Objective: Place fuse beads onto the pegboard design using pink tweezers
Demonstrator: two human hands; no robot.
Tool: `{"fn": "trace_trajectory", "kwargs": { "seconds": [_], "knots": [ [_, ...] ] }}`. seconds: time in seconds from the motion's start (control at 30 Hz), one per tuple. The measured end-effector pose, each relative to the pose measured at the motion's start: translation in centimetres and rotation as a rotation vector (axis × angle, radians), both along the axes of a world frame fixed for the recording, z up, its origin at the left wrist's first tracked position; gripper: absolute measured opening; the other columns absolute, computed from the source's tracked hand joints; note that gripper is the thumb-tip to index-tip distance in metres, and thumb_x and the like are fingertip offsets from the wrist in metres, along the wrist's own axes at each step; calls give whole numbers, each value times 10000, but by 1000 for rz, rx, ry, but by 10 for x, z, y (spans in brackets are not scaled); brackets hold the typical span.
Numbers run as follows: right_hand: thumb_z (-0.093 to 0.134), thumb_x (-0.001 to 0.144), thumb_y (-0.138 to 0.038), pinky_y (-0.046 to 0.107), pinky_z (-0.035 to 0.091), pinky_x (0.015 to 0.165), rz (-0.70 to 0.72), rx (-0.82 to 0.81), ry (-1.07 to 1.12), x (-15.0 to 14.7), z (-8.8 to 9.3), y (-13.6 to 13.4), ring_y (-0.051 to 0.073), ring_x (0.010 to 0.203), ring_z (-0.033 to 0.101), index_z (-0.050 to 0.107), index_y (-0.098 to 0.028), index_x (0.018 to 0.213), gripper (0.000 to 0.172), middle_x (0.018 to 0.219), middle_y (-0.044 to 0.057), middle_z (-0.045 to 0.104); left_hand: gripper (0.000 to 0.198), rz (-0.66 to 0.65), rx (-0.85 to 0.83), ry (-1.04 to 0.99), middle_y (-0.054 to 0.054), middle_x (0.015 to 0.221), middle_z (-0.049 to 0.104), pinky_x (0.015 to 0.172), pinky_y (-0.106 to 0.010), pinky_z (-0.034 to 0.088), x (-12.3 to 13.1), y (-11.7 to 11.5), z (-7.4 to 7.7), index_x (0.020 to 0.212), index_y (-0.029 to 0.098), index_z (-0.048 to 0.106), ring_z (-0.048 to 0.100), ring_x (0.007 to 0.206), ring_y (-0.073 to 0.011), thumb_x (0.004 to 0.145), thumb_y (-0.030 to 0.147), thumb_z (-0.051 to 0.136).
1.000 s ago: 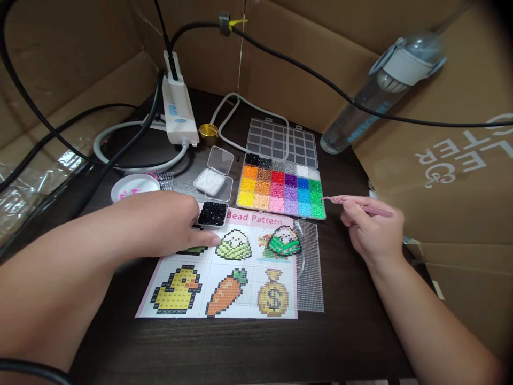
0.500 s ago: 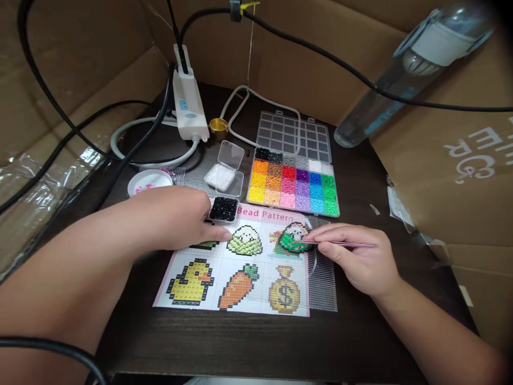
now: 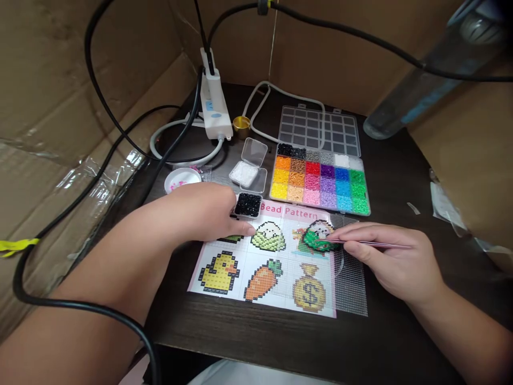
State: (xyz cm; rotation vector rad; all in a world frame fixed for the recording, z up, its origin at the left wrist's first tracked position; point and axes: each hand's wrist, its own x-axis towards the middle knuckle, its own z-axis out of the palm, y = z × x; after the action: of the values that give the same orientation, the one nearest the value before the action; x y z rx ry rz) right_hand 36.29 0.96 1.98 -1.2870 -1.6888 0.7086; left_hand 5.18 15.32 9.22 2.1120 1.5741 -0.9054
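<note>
My right hand (image 3: 395, 256) is closed around thin metal tweezers (image 3: 374, 244). Their tips rest at a green and white bead figure (image 3: 320, 235), edged in black, on a clear pegboard (image 3: 352, 291). My left hand (image 3: 216, 214) lies on the upper left of the printed bead pattern sheet (image 3: 240, 254). Its thumb is stretched out flat near the picture of a green and white figure; the other fingers are mostly hidden behind the hand. Just beside its knuckles stands a small clear box of black beads (image 3: 248, 205).
A sectioned case of coloured beads (image 3: 320, 179) lies open behind the sheet. Near it are a small box of white beads (image 3: 245, 174), a white dish (image 3: 182, 179) with pink beads, a gold cup (image 3: 241, 126) and a power strip (image 3: 216, 109). A black cable (image 3: 96, 307) crosses my left forearm.
The camera view has shifted, so everything on the table appears farther right. My hands stay in the same places over the sheet and the bead figure. The tweezers remain held.
</note>
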Motion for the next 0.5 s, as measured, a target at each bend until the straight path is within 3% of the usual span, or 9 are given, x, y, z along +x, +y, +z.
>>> {"fn": "trace_trajectory", "kwargs": {
  "seconds": [0.5],
  "knots": [
    [1000,1096,-236,268,839,851,5,-3,6,1,1,2,246,908,1011,1046,-370,1027,157,1018,12,1012,630,-2,4,-1,-160,906,893,802,-474,568,-1,1,-4,1002,306,939,818,848,-387,926,909,772]
  ]
}}
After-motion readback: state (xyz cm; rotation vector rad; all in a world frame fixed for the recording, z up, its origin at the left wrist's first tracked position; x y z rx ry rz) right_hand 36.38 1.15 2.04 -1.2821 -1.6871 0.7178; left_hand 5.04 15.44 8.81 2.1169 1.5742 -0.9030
